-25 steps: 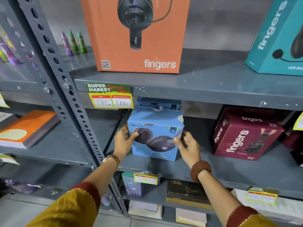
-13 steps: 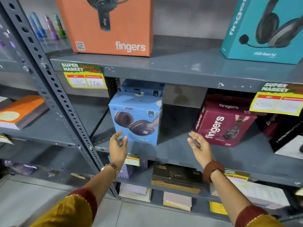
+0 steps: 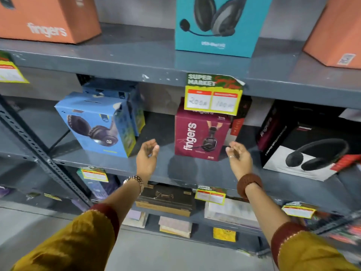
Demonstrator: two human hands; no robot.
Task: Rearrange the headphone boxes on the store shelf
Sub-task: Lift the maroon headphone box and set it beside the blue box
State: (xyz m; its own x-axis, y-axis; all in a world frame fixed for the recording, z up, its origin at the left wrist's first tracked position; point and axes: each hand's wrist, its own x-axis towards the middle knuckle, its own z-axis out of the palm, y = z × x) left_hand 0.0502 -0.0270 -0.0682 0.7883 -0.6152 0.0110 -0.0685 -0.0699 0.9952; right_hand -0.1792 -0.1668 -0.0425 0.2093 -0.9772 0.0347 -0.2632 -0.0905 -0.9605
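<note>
Middle shelf (image 3: 121, 165), head view. The left hand (image 3: 146, 157) and right hand (image 3: 238, 157) are raised on either side of the maroon headphone box (image 3: 201, 136), fingers spread and loosely curled, gripping nothing and apart from the box. The blue headphone box (image 3: 95, 124) stands upright to the left (a second blue box directly behind it). The black-and-white headphone box (image 3: 304, 153) stands tilted at right.

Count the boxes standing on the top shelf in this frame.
3: an orange box at the left, a teal headset box in the middle, and another orange box at the right edge. Both orange ones are cut off by the frame; more may sit outside it.
</note>
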